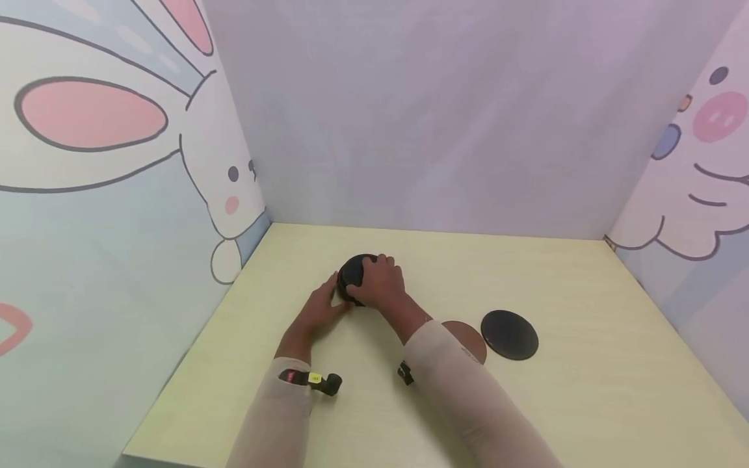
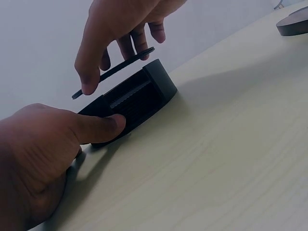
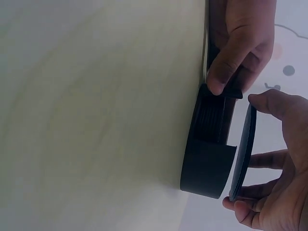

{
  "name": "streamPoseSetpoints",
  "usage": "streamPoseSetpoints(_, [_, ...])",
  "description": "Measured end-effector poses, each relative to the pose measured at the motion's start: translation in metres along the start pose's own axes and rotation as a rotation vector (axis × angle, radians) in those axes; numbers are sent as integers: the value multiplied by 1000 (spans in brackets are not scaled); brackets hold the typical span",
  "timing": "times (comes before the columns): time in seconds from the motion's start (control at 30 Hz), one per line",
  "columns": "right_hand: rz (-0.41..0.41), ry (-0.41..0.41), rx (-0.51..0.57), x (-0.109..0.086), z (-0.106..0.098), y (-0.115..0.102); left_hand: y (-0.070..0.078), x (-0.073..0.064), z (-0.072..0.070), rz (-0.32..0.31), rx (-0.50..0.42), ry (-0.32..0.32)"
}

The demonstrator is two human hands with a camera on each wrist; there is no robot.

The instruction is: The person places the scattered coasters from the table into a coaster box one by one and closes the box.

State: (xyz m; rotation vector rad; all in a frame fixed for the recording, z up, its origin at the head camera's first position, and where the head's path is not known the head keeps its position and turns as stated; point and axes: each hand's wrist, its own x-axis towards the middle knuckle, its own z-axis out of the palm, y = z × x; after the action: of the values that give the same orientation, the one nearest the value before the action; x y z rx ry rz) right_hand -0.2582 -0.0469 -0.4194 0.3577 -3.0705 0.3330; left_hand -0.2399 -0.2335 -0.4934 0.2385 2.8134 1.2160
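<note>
A round black coaster holder (image 3: 207,166) with a cut-out in its side stands on the table, left of the middle in the head view. My left hand (image 1: 318,309) grips its side, thumb at the cut-out in the left wrist view. Ridged layers inside the holder (image 2: 166,84) show through that gap. My right hand (image 1: 380,283) pinches a thin round black coaster (image 3: 245,149) by its edges. In both wrist views the coaster (image 2: 115,70) is tilted close over the holder's open top, with a narrow gap between them.
On the pale wooden table (image 1: 562,403), a brown round coaster (image 1: 468,335) lies partly hidden behind my right sleeve. Another black coaster (image 1: 509,335) lies just right of it. A plain backdrop (image 1: 433,117) and cartoon-printed side panels (image 1: 117,273) enclose the table.
</note>
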Motion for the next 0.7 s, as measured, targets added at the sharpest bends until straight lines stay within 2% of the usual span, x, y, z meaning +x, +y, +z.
streamPoseSetpoints(0.2, [-11, 8, 0, 1, 0, -3, -1, 1, -2, -4, 28, -7])
streamPoseSetpoints(0.5, [-60, -25, 2, -2, -3, 2, -2, 3, -1, 7, 15, -9])
streamPoseSetpoints(0.7, [-32, -37, 1, -3, -4, 5, -3, 2, -1, -5, 25, -11])
